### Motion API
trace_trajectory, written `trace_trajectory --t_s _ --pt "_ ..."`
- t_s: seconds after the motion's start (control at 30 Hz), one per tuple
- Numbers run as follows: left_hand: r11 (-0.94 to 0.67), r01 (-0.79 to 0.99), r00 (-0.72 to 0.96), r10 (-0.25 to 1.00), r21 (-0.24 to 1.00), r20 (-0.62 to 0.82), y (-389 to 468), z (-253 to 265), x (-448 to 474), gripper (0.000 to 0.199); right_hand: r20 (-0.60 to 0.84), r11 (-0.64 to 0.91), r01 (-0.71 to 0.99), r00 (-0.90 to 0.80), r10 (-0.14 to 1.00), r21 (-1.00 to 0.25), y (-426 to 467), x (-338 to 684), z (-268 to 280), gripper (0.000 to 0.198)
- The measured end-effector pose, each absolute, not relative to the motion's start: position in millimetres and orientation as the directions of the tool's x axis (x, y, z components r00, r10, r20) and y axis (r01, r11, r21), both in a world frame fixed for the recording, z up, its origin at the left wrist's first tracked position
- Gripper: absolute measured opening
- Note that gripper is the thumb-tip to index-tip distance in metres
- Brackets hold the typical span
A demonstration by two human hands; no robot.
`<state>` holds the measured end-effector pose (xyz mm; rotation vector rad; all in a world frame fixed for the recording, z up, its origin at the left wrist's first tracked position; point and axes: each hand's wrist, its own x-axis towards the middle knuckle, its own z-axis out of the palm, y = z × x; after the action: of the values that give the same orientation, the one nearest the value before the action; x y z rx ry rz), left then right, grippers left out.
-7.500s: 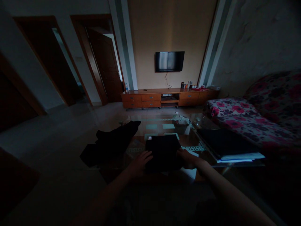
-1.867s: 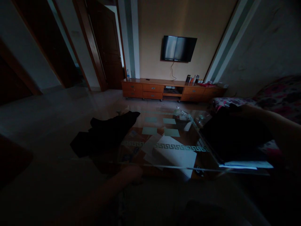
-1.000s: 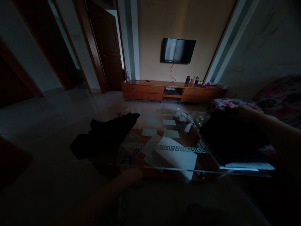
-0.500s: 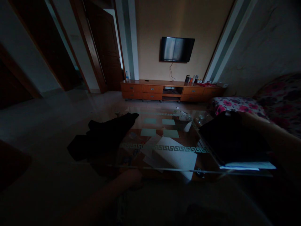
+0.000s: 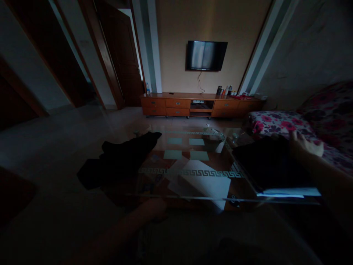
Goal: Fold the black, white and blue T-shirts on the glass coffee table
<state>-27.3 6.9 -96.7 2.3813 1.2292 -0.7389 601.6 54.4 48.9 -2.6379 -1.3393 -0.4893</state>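
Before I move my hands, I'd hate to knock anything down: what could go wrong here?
The right hand is close by the dark pile, so a brush might shift it toward the sofa beside the glass table. The dark cloth seems to reach the table's left edge and could slip off. In this dim light, a loose corner might go unnoticed.

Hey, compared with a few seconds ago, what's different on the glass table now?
The folded black cloth that both hands held at the front middle has gone rightward, apparently onto the dark pile; the two blend in the gloom. The right hand has let go, its grip open beside the pile. The left hand has withdrawn to the near edge. The loose black garment stayed on the left.
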Motion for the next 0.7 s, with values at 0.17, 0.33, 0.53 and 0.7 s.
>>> trace_trajectory --t_s 0.17,0.33,0.53,0.7 --pt "-0.57 0.817 0.504 0.63 0.089 -0.591 5.8 -89.1 -23.5 0.04 0.349 -0.643 0.766 0.596 0.723 0.024 46.0 559.6 18.6 0.05" --pt "-0.636 0.7 0.707 0.551 0.326 -0.444 8.8 -70.1 -26.3 0.041 0.289 -0.584 0.81 0.571 0.768 -0.05 51.2 481.8 5.9 0.042" --pt "-0.545 0.685 0.7 0.676 0.483 -0.231 17.5 -40.1 -32.9 0.026 0.17 -0.474 0.819 0.543 0.822 -0.325 46.2 339.3 -7.8 0.047" --pt "-0.398 0.839 0.409 0.911 0.371 0.051 39.7 -19.6 -67.6 0.024 0.063 -0.368 0.829 0.432 0.9 -0.422 15.5 255.5 -40.9 0.056"
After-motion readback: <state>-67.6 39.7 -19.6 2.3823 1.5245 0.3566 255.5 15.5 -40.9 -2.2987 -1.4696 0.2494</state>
